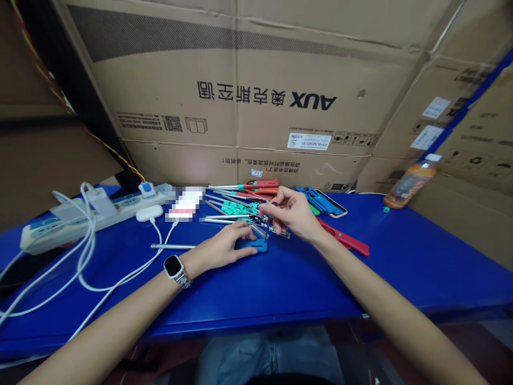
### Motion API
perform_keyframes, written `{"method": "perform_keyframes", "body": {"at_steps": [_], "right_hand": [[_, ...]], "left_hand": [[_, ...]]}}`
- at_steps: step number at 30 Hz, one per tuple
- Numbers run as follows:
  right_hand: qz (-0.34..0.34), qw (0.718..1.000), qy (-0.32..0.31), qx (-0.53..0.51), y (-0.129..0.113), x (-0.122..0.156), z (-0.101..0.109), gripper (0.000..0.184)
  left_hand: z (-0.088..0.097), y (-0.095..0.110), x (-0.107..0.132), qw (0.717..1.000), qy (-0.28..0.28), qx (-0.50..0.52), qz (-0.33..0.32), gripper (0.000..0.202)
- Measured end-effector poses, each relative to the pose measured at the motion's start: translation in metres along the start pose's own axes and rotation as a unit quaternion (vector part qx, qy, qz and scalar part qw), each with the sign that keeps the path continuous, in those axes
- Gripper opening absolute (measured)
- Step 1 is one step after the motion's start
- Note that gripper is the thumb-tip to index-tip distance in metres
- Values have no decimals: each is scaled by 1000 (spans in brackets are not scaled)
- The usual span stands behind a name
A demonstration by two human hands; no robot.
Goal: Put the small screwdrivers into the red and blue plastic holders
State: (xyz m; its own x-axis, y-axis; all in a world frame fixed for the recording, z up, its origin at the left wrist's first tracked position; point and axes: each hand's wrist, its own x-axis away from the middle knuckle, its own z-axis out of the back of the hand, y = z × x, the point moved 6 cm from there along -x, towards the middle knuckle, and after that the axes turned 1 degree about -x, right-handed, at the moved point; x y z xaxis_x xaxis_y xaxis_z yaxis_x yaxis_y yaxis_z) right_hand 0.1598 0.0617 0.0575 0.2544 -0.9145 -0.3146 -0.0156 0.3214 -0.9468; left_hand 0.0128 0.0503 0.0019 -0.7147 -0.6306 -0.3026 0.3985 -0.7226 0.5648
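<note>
One blue lighter point(252, 246) lies flat on the table point(320, 283), its long axis running left to right; our left hand point(228, 243), the nearer, grips it. Our right hand point(295, 214) pinches one screwdriver-like tool point(271, 218) over its right end. We count one bottle point(412, 183); the piled lighters point(236, 207) overlap beyond counting.

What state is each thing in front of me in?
Blue lighter: flat on the table, held by the left hand
Small tool: pinched in the right hand, pointing down toward the blue lighter
Red lighter near the right forearm: lying down
Watch: worn, screen dark
Orange bottle: capped
Power strip: plugs in it
</note>
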Motion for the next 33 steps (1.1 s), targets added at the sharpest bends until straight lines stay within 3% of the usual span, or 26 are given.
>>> {"method": "perform_keyframes", "body": {"at_steps": [4,9,13,20,24,28,33], "right_hand": [[18,1000,1,-10,4,3,-4,40],[31,996,-81,-13,1,7,-1,35],[18,999,-43,2,-2,3,5,32],[16,1000,24,-13,4,1,-2,45],[30,999,-16,-24,4,8,-5,31],[28,997,-75,-12,5,12,-6,30],[43,998,-26,27,5,6,-4,22]], "left_hand": [[0,-1,1,1000,5,-1,-2,20],[-1,-3,1,1000,-6,-1,11,22],[-1,-3,0,1000,-8,2,16,22],[-1,-4,1,1000,-8,-3,25,21],[-1,-4,2,999,-12,2,33,22],[-1,-3,2,999,-16,1,32,23],[0,-3,1,999,-10,4,33,24]]}}
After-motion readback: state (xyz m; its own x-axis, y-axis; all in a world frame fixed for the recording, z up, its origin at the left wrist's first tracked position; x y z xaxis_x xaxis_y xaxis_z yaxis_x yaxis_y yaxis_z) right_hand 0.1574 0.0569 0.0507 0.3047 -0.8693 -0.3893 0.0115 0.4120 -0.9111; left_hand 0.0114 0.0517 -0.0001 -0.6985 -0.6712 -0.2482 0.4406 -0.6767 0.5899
